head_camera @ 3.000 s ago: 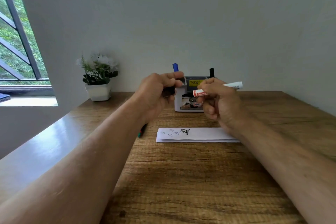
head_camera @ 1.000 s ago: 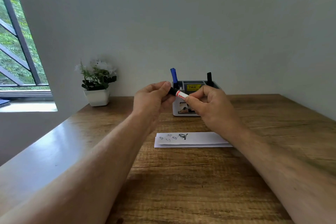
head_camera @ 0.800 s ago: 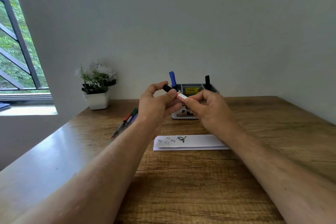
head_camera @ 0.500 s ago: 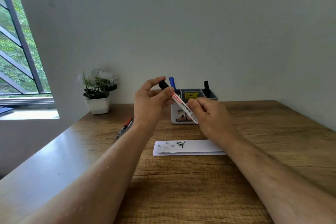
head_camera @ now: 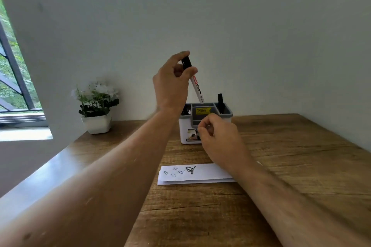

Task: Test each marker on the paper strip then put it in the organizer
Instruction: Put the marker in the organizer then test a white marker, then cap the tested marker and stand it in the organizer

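My left hand point(head_camera: 173, 84) pinches a white marker point(head_camera: 195, 83) by its black cap, raised above the organizer point(head_camera: 204, 124). The marker tilts down and its lower end reaches the grey rim of a back compartment. My right hand point(head_camera: 219, 140) hovers in front of the organizer with fingers loosely curled and nothing in it. A black marker point(head_camera: 220, 102) stands in the right compartment. The white paper strip point(head_camera: 194, 174) lies on the table with a few scribbles near its left end.
A small white pot with a flowering plant point(head_camera: 96, 106) stands at the back left of the wooden table point(head_camera: 281, 166). A window is at far left. The wall runs close behind the organizer.
My right hand let go of the marker and dropped in front of the organizer. My left hand lifted the capped marker and tipped it nearly upright over the organizer.
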The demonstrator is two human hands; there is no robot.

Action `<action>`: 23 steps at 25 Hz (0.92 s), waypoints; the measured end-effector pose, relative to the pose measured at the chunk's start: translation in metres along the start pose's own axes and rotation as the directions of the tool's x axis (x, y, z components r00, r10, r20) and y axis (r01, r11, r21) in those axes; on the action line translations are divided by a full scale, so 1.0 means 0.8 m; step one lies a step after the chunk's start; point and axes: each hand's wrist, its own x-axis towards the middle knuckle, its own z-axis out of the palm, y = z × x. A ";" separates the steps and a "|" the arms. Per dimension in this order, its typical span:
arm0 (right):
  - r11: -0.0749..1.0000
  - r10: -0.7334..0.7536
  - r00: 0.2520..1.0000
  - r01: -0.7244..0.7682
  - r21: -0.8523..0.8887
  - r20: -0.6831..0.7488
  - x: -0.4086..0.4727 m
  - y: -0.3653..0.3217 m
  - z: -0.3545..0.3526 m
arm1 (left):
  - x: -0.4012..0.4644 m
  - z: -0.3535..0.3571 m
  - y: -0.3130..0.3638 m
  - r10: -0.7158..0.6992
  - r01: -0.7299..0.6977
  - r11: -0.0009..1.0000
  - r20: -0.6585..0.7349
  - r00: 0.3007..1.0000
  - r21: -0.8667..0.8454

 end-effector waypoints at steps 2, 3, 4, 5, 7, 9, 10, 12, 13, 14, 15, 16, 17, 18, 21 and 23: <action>1.000 -0.014 1.000 0.014 -0.018 0.025 -0.001 -0.001 0.002 | 0.008 0.013 -0.007 0.019 -0.019 1.000 0.002 1.000 0.021; 1.000 -0.019 0.999 0.020 -0.020 0.036 0.000 -0.001 0.002 | 0.012 0.017 -0.011 0.021 -0.021 0.999 0.009 1.000 0.036; 1.000 -0.023 0.999 0.024 -0.020 0.047 0.000 -0.001 0.002 | 0.014 0.021 -0.016 0.018 -0.020 0.998 0.020 1.000 0.066; 1.000 -0.024 0.998 0.025 -0.019 0.056 0.001 -0.002 0.002 | 0.016 0.024 -0.020 0.007 -0.010 0.995 0.031 0.999 0.104; 1.000 -0.020 0.998 0.021 -0.016 0.067 0.001 -0.003 0.002 | 0.019 0.029 -0.030 -0.048 0.034 0.979 0.062 0.997 0.202; 0.999 -0.025 0.997 0.027 -0.023 0.073 0.000 -0.003 0.002 | 0.019 0.034 -0.039 -0.116 0.072 0.945 0.118 0.986 0.319; 0.999 -0.026 0.996 0.029 -0.027 0.080 0.000 -0.003 0.002 | 0.018 0.036 -0.044 -0.139 0.071 0.922 0.154 0.978 0.380; 0.999 -0.026 0.995 0.029 -0.031 0.094 -0.001 -0.003 0.002 | 0.017 0.040 -0.050 -0.178 0.063 0.880 0.204 0.962 0.470; 0.999 -0.027 0.995 0.030 -0.036 0.098 -0.001 -0.003 0.003 | 0.016 0.042 -0.050 -0.195 0.063 0.863 0.215 0.957 0.501; 0.998 -0.030 0.995 0.035 -0.044 0.096 0.000 -0.002 0.004 | 0.016 0.043 -0.050 -0.203 0.057 0.847 0.222 0.954 0.529; 0.998 -0.035 0.995 0.040 -0.049 0.092 0.001 -0.001 0.005 | 0.016 0.043 -0.048 -0.207 0.048 0.831 0.227 0.952 0.555; 0.998 -0.038 0.995 0.043 -0.052 0.087 0.001 0.000 0.006 | 0.016 0.043 -0.046 -0.205 0.037 0.816 0.229 0.952 0.578; 0.998 -0.039 0.996 0.043 -0.052 0.086 0.002 0.001 0.007 | 0.015 0.042 -0.042 -0.189 0.020 0.804 0.223 0.956 0.594; 0.998 -0.036 0.996 0.040 -0.051 0.087 0.002 0.002 0.007 | 0.015 0.040 -0.038 -0.173 0.012 0.798 0.210 0.962 0.603; 0.998 -0.025 0.995 0.029 -0.048 0.094 0.002 0.001 0.006 | 0.017 0.023 -0.024 -0.159 0.040 0.813 0.154 0.975 0.581; 0.998 -0.021 0.994 0.026 -0.049 0.103 0.002 -0.002 0.003 | 0.020 0.004 -0.011 -0.217 0.095 0.801 0.140 0.966 0.591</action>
